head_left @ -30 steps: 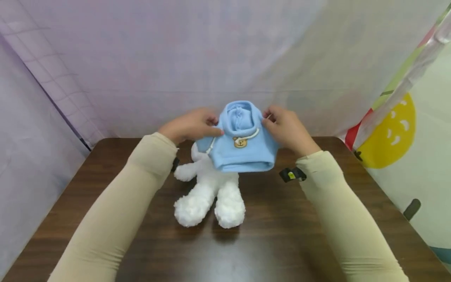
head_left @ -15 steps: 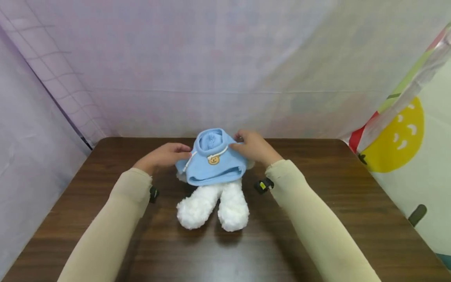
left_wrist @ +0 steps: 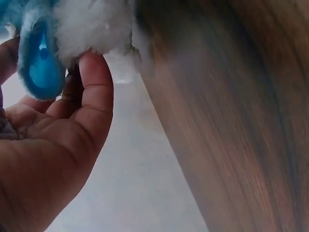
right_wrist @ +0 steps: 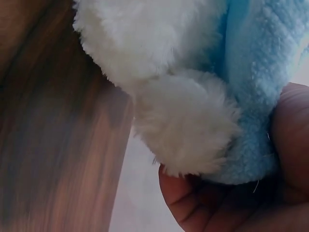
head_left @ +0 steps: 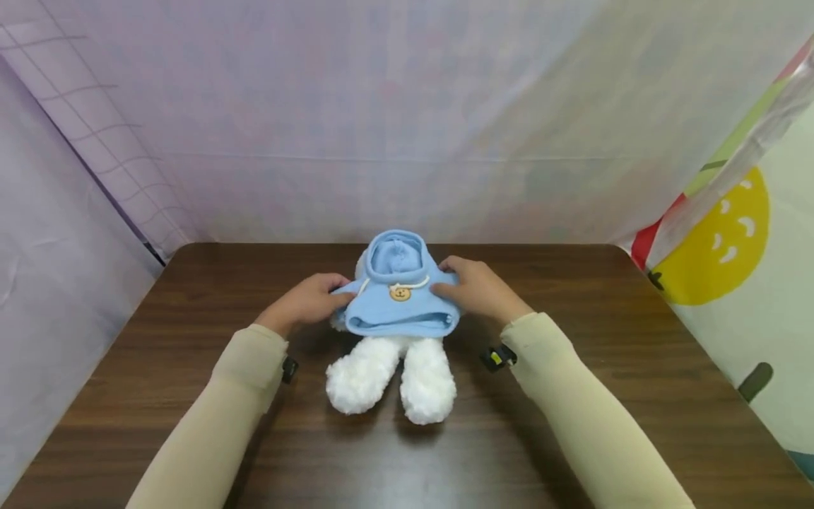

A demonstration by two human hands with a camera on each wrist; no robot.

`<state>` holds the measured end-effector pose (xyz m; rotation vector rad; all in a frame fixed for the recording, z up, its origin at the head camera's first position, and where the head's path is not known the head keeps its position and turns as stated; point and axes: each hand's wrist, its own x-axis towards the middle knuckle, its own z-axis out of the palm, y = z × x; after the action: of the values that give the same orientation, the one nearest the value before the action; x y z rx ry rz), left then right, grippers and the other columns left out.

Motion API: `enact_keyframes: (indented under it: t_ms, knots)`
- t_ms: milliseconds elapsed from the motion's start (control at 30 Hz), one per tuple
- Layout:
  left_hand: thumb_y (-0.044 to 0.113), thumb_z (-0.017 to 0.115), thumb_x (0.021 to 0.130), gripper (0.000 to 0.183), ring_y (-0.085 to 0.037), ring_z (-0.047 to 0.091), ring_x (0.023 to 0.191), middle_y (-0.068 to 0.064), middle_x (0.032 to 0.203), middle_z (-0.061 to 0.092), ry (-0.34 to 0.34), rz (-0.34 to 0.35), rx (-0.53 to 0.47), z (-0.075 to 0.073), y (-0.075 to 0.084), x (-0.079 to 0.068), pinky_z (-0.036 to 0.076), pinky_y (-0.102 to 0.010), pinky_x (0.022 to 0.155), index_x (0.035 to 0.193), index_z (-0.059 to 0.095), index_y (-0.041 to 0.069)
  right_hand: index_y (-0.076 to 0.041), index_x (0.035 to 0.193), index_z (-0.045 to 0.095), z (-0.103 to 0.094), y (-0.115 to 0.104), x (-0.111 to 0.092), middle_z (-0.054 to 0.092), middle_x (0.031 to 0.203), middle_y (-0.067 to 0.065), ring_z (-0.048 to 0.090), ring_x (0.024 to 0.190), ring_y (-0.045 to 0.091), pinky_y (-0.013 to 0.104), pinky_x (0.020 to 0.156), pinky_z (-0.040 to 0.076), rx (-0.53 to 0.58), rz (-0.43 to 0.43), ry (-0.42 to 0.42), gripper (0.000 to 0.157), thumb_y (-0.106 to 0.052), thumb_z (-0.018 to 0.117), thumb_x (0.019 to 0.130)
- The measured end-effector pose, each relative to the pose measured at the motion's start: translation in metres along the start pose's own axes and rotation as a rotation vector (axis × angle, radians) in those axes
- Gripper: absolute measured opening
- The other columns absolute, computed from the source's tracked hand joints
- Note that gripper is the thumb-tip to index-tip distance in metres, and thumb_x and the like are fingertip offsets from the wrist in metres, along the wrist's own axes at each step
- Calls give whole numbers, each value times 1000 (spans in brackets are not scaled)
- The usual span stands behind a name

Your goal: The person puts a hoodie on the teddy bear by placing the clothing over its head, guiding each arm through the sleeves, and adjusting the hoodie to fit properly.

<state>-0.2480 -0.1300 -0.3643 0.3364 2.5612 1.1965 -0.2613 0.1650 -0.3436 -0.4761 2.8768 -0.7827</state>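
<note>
While pinching cloth on both sides, holds a small light-blue fleece hooded sweatshirt (head_left: 400,311) over a fluffy white plush toy (head_left: 381,353), laid at the middle of a dark brown wood-grain table (head_left: 572,424), toward its 12 o'clock edge. At 9 o'clock of the garment, grasps the sleeve with the bare left hand (head_left: 308,302), keeping the thumb on top and the fingers beneath. At 3 o'clock, grasps the opposite side likewise with the bare right hand (head_left: 480,286). In the left wrist view, holds a hanging blue cuff (left_wrist: 44,72) between thumb and fingers, touching white fur with one fingertip. In the right wrist view, grips fleece beside a rounded white furry limb (right_wrist: 188,125). Shows a round hood (head_left: 397,256) at 12 o'clock, a tan bear-face badge (head_left: 400,293) just under a white cord drawstring (head_left: 416,284), and a gaping hem (head_left: 407,326) at 6 o'clock. Covers most of the toy's upper body, leaving two thick, curly white legs (head_left: 427,382) pointed toward 6 o'clock. Wears cream-coloured fabric arm sleeves (head_left: 219,396) and black wrist straps (head_left: 498,357) at 8 and 4 o'clock. Includes, near 3 o'clock, a yellow fruit-shaped print (head_left: 706,265) on white cloth.
</note>
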Motion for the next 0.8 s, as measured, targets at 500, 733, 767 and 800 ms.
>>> enact_keyframes:
  t_ms: [500, 733, 767, 800]
  knots:
    - [23, 59, 90, 11, -14, 54, 70, 2, 81, 59, -91, 196, 123, 26, 15, -38, 46, -30, 61, 95, 62, 13, -13, 117, 56, 0, 8, -56, 64, 93, 1, 58, 74, 10, 32, 68, 48, -102, -103, 13, 43, -43, 61, 86]
    - [24, 58, 90, 12, -14, 54, 69, 2, 79, 59, -67, 199, 117, 28, 16, -41, 46, -29, 60, 95, 63, 13, -12, 113, 59, -2, 7, -65, 65, 91, 0, 57, 72, 10, 31, 67, 48, -129, -163, 28, 41, -41, 62, 85]
    - [24, 58, 90, 13, -14, 54, 69, 2, 79, 59, -56, 199, 118, 28, 16, -41, 45, -29, 60, 94, 63, 12, -12, 113, 59, -3, 6, -65, 65, 90, 0, 57, 72, 9, 31, 67, 48, -132, -172, 30, 40, -41, 62, 85]
    - [24, 58, 90, 13, -14, 54, 69, 1, 79, 59, -46, 193, 116, 28, 17, -41, 45, -29, 60, 94, 63, 12, -12, 112, 59, -3, 6, -64, 64, 90, -1, 57, 72, 9, 30, 67, 48, -135, -177, 31, 40, -42, 61, 86]
